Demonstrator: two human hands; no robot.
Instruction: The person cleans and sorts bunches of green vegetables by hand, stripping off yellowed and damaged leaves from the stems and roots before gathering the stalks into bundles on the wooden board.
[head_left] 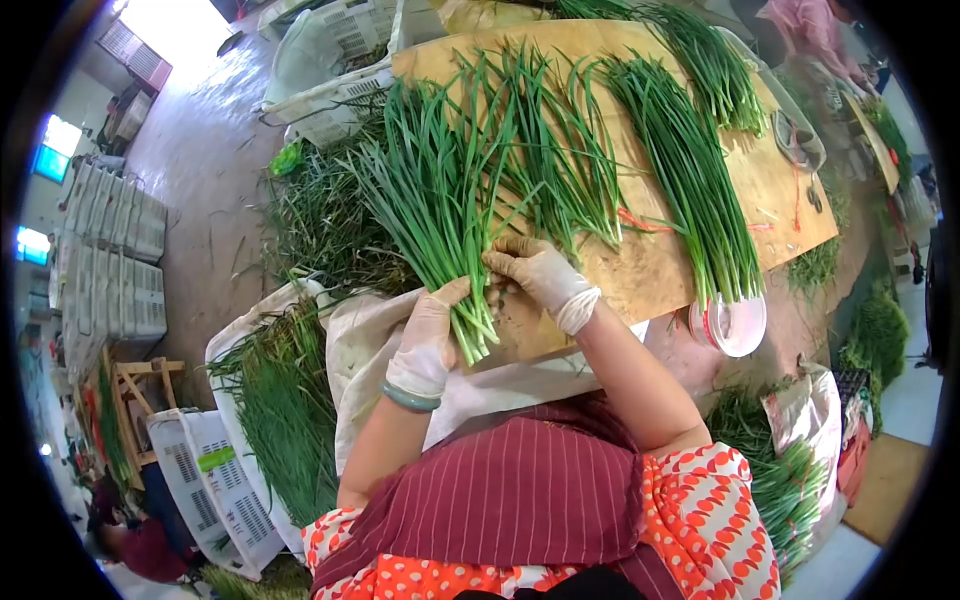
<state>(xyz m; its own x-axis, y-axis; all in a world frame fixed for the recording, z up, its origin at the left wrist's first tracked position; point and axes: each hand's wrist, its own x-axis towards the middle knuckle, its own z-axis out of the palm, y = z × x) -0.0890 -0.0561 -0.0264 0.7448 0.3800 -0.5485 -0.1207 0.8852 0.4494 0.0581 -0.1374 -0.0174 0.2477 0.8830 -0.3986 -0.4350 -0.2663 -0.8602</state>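
Observation:
Wrapped round the stem ends of a bunch of long green leaves (425, 190) is my left hand (430, 335), in a thin whitish glove. My right hand (530, 268), gloved too, pinches at the right side of this bunch; what lies between its fingertips is too small to make out. The bunch rests over the left edge of a wooden board (640, 270). Loose green stalks (560, 150) lie beside it on the board. Farther right are a large bunch (690, 180) and, behind it, another bunch (715, 75). Red ties lie near the large bunch.
A white tub (740, 325) stands below the board's front edge. White crates (330, 110) are at the back left, with leaf scraps (330, 215) on the floor. More greens (290, 430) fill a container at left. Another person (150, 550) is at the lower left.

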